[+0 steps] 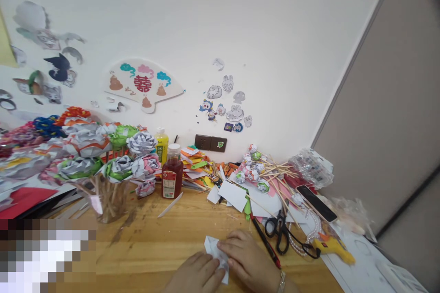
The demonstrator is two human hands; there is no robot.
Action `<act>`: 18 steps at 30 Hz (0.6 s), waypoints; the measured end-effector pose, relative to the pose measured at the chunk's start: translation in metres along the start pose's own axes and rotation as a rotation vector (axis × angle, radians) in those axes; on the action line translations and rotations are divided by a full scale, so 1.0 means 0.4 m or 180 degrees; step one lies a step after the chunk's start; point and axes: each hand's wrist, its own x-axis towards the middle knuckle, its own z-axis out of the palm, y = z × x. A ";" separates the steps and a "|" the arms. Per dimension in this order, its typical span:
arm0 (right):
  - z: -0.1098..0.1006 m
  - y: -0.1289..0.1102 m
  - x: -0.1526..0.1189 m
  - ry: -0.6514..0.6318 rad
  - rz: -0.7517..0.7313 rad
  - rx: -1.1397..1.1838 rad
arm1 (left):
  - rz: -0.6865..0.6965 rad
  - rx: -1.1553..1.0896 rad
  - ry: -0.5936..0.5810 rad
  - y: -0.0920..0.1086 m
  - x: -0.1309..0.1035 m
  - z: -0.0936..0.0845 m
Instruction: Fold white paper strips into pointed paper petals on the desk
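Observation:
A small folded piece of white paper (212, 246) lies on the wooden table near its front edge. My left hand (197, 272) rests over its lower left part, fingertips pressing on the paper. From the right, my right hand (242, 256) presses on the paper's right side, its fingers together and a beaded bracelet at the wrist. Both hands hold the sheet down against the table, and part of it is hidden under the fingers. A red and black pen (266, 243) lies just right of my right hand.
Black scissors (280, 231), a yellow glue gun (335, 248) and a phone (316, 203) lie to the right. Paper flowers in a clear cup (109, 206) stand left, beside a red bottle (172, 176). Paper scraps (197, 165) and sticks line the wall.

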 end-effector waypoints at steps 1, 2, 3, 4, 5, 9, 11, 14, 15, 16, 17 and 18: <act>0.000 0.002 -0.002 0.0046 -0.0013 -0.0031 | -0.0067 0.0002 0.0073 -0.001 -0.004 0.000; 0.001 0.004 -0.003 0.0086 -0.0041 -0.0058 | -0.0162 -0.0014 0.0114 -0.003 -0.007 0.001; 0.002 0.004 -0.004 0.0121 -0.0088 -0.0071 | -0.0270 -0.0043 0.0121 -0.005 -0.011 0.002; 0.004 0.003 -0.005 0.0151 -0.0149 -0.0062 | -0.0394 -0.0079 0.0096 -0.008 -0.013 0.003; 0.006 0.001 -0.004 0.0180 -0.0222 -0.0034 | -0.0514 -0.0117 0.0045 -0.011 -0.016 0.004; 0.010 -0.008 -0.001 0.0355 -0.0319 0.0108 | -0.0789 -0.0360 -0.0087 -0.030 -0.018 0.009; 0.009 -0.007 -0.002 0.0487 -0.0113 0.0100 | -0.0791 -0.0660 -0.0082 -0.038 -0.016 0.006; 0.011 0.006 -0.007 0.0596 0.0196 -0.0046 | -0.0759 -0.1135 -0.0066 -0.044 -0.011 -0.013; 0.013 0.012 -0.009 0.0634 0.0273 -0.0103 | -0.0767 -0.1249 -0.0083 -0.045 -0.010 -0.021; 0.016 0.017 -0.011 0.0676 0.0342 -0.0152 | -0.0790 -0.1334 -0.0114 -0.045 -0.009 -0.028; 0.020 0.022 -0.011 0.0715 0.0390 -0.0193 | -0.0826 -0.1389 -0.0150 -0.045 -0.009 -0.033; 0.025 0.025 -0.011 0.0735 0.0402 -0.0230 | -0.0876 -0.1417 -0.0176 -0.045 -0.010 -0.037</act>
